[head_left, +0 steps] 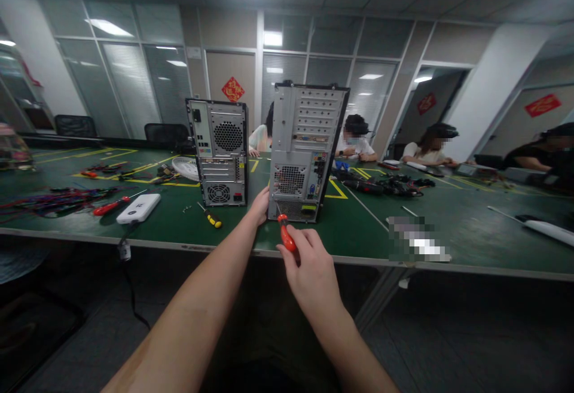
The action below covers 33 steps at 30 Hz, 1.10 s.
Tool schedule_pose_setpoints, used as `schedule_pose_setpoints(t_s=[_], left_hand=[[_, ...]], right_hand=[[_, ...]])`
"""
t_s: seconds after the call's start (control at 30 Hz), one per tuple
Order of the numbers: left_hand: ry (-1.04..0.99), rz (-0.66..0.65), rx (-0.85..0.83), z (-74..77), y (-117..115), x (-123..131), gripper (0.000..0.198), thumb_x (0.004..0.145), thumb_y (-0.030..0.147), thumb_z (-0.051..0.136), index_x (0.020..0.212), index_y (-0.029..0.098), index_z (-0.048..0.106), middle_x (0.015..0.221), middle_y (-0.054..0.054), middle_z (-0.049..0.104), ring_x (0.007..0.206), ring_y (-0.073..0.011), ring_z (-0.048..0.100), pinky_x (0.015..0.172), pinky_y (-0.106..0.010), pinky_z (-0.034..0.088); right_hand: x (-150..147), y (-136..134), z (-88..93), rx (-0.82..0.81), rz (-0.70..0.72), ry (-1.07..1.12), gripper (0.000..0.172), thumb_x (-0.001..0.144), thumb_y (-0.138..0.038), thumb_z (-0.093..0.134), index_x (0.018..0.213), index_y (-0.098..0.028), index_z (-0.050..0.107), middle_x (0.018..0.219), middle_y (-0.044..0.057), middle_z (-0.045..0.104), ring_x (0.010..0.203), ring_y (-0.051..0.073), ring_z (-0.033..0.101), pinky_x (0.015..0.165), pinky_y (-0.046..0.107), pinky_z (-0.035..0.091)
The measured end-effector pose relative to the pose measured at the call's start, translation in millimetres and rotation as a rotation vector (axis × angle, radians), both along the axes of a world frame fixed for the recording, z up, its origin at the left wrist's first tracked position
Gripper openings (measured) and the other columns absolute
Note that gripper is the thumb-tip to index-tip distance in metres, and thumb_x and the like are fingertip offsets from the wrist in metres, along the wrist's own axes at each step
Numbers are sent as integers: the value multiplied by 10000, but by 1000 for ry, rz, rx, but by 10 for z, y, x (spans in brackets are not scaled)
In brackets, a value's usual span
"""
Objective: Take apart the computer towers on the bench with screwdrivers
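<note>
A tall computer case (287,136) stands upright on the green table, its back panel with ports and grilles facing me. My right hand (309,255) grips a red screwdriver (287,237) by the handle. The shaft points up at the lower left part of the back panel; whether the tip touches a screw I cannot tell. My left hand (260,204) lies against the lower left side of this case, its fingers partly hidden behind the edge. A smaller computer case (222,157) stands to the left, also with its back toward me.
On the green table (359,231) lie a yellow-and-black screwdriver (213,219), another red screwdriver (110,206), a white power bank (139,208) with a cable, and bundles of wires (58,200). Dark cables (385,185) lie to the right. Several people sit across the table.
</note>
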<state>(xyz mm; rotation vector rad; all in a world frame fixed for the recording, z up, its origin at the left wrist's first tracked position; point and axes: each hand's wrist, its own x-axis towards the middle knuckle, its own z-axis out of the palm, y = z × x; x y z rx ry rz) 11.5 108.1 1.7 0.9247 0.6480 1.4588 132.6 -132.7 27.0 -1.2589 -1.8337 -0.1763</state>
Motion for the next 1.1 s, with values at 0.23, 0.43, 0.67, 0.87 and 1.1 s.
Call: schedule_pose_setpoints(t_s=[0.23,0.43,0.67,0.87,1.1], left_hand=[[16,5,-5,31,-50,-6,345,780,300,805,1103,182,784,929,-63,818,879,-228,779,862,-343,609],[20,4,-1,22,-33,-13,402,779,314,816,1157,184,778,937,-62,821,876,-222,777,846,-328,607],[22,8,2,14,-24,-18,411,783,296,807,1178,184,779,947,-65,823,895,-223,778,844,-319,604],[11,-3,-10,10,-23,-11,436,786,327,824,1201,199,774,972,-62,825,893,-221,782,853,-329,610],[5,-7,9,19,-39,-10,416,782,292,818,1181,179,777,927,-58,822,865,-222,783,826,-318,609]], right_hand=[[-2,-21,23,6,28,-50,336,999,-106,530,1266,-194,713,1208,124,658,932,225,684,866,369,587],[-6,-15,43,-42,-56,33,262,979,-312,706,1190,-156,707,959,69,685,796,226,678,743,342,567],[25,-16,44,15,48,-56,388,979,-56,511,1254,-226,725,1245,120,641,977,226,681,899,382,585],[8,14,47,-32,-48,32,208,981,-273,699,1158,-166,717,965,69,680,816,221,678,768,335,569],[23,12,39,44,31,-66,331,1006,-104,556,1271,-210,723,1223,115,655,919,209,685,848,347,572]])
